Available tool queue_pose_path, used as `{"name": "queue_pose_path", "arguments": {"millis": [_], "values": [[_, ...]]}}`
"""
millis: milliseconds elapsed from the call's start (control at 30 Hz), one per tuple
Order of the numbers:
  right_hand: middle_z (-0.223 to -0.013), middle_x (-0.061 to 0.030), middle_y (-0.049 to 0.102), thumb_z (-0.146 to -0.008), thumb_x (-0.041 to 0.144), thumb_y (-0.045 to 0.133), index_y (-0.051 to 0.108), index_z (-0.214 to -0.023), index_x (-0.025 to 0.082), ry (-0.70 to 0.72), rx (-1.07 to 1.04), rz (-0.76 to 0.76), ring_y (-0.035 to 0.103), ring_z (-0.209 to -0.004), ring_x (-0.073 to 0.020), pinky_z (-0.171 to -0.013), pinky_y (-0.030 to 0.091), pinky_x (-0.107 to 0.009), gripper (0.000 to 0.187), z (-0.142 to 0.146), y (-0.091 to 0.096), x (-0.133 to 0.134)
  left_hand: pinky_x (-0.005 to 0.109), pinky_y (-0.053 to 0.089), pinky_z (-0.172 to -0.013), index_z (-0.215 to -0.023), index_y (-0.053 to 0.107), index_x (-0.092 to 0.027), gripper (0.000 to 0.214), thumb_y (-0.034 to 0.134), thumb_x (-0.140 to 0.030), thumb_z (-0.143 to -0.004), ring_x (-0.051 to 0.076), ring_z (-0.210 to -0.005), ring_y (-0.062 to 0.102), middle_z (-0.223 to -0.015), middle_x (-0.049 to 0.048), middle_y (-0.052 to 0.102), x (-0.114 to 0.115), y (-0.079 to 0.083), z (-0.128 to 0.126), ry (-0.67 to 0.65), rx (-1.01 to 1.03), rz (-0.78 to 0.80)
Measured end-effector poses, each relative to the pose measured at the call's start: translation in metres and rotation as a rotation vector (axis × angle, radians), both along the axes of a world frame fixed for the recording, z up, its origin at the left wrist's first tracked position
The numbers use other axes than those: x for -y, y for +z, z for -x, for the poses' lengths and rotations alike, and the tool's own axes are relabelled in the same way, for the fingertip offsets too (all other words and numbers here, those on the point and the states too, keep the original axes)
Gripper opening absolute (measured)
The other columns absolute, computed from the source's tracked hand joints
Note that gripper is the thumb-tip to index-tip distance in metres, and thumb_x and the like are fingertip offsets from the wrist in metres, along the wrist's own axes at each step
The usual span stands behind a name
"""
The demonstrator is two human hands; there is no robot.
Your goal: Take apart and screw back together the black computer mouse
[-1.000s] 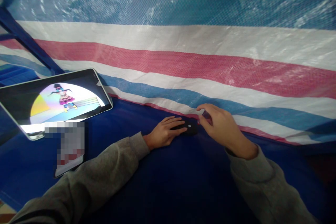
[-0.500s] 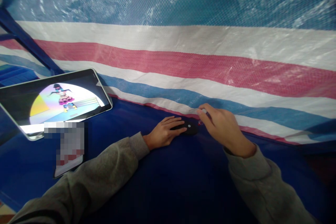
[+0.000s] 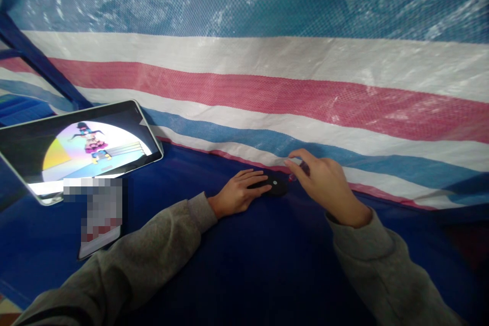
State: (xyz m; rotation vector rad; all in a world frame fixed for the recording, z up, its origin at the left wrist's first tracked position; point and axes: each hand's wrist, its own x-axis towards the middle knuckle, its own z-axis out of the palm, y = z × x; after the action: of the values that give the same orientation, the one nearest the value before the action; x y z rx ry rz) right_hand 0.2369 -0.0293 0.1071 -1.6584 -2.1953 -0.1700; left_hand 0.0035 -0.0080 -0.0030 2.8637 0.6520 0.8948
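Note:
My left hand (image 3: pixel 241 192) lies palm down on the blue surface. Its outstretched fingers rest over the left part of a flat black piece (image 3: pixel 278 186), which carries a small white dot; I cannot make out its kind. Just right of that piece, my right hand (image 3: pixel 323 178) is raised with thumb and index finger bent towards each other. Inside its curl shows a small see-through purple-red object (image 3: pixel 304 167), partly hidden by the fingers.
A tablet (image 3: pixel 103 147) showing a cartoon figure stands tilted at the left. Near it lies a phone (image 3: pixel 101 242), partly blurred out. Behind everything hangs a striped plastic sheet (image 3: pixel 267 91), its lower edge meeting the blue table (image 3: pixel 244 265). A blue frame bar (image 3: pixel 46 61) slants at upper left.
My right thumb and index finger have shifted slightly left, and more of the purple-red object shows inside the curl. My left hand and the black piece stay put.

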Motion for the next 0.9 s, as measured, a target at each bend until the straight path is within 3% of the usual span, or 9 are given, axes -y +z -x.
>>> {"name": "queue_pose_path", "arguments": {"millis": [233,400,467,567,667,800,900], "values": [[-0.058,-0.0003,0.066,-0.094,0.047,0.047,0.066,-0.097,0.021,0.001,-0.055,-0.022,0.064,-0.053,-0.02,-0.056,0.037,-0.028,0.032,-0.001,0.001,-0.001,0.044,0.04,-0.11,-0.131,0.056,-0.024,0.035,0.047,-0.021,-0.097,0.022,-0.132,0.049,-0.138,0.0081,0.055,0.0,-0.001,0.0,-0.001,-0.002,0.022],[-0.062,-0.001,0.068,-0.093,0.043,0.049,0.069,-0.094,0.02,0.008,-0.14,-0.018,0.063,-0.054,-0.0176,-0.058,0.041,-0.028,0.03,-0.007,0.014,0.001,0.044,0.039,-0.11,-0.132,0.055,-0.024,0.036,0.047,-0.02,-0.097,0.023,-0.132,0.048,-0.138,0.0083,0.055,0.0,-0.002,0.0,0.0,-0.001,0.041],[-0.069,-0.0012,0.071,-0.093,0.042,0.05,0.07,-0.091,0.021,0.097,-0.195,0.062,0.064,-0.058,-0.0163,-0.06,0.044,-0.027,0.029,-0.013,0.021,0.004,0.046,0.038,-0.111,-0.134,0.052,-0.023,0.039,0.049,-0.022,-0.096,0.024,-0.132,0.047,-0.14,0.0093,0.053,0.0,-0.001,-0.001,0.003,-0.008,0.064],[-0.086,-0.0004,0.076,-0.092,0.036,0.053,0.073,-0.093,0.025,0.339,-0.197,0.339,0.069,-0.073,-0.0165,-0.068,0.049,-0.026,0.023,-0.018,0.022,0.012,0.047,0.039,-0.109,-0.138,0.047,-0.023,0.045,0.052,-0.021,-0.094,0.026,-0.133,0.045,-0.141,0.0113,0.05,0.0,0.001,-0.002,0.009,-0.043,0.116],[-0.1,-0.004,0.075,-0.089,0.029,0.057,0.073,-0.1,0.024,0.437,-0.099,0.444,0.069,-0.091,-0.0203,-0.083,0.051,-0.033,0.02,-0.013,0.005,0.023,0.046,0.043,-0.105,-0.139,0.046,-0.023,0.046,0.05,-0.016,-0.094,0.025,-0.131,0.046,-0.141,0.012,0.048,0.0,0.001,-0.001,0.023,-0.049,0.149],[-0.098,-0.0047,0.072,-0.088,0.015,0.053,0.07,-0.098,0.022,0.466,-0.037,0.503,0.066,-0.091,-0.0196,-0.081,0.051,-0.033,0.021,0.0,-0.033,0.037,0.043,0.047,-0.102,-0.138,0.045,-0.023,0.044,0.05,-0.018,-0.095,0.024,-0.123,0.052,-0.136,0.0113,0.051,0.001,0.0,0.001,0.033,-0.004,0.171],[-0.095,-0.0052,0.071,-0.084,0.008,0.052,0.068,-0.094,0.022,0.505,-0.017,0.455,0.062,-0.095,-0.0213,-0.086,0.048,-0.037,0.024,0.009,-0.055,0.044,0.04,0.05,-0.1,-0.138,0.044,-0.022,0.04,0.046,-0.022,-0.098,0.022,-0.118,0.056,-0.131,0.0098,0.055,0.003,0.002,0.001,0.031,0.07,0.22]]}}
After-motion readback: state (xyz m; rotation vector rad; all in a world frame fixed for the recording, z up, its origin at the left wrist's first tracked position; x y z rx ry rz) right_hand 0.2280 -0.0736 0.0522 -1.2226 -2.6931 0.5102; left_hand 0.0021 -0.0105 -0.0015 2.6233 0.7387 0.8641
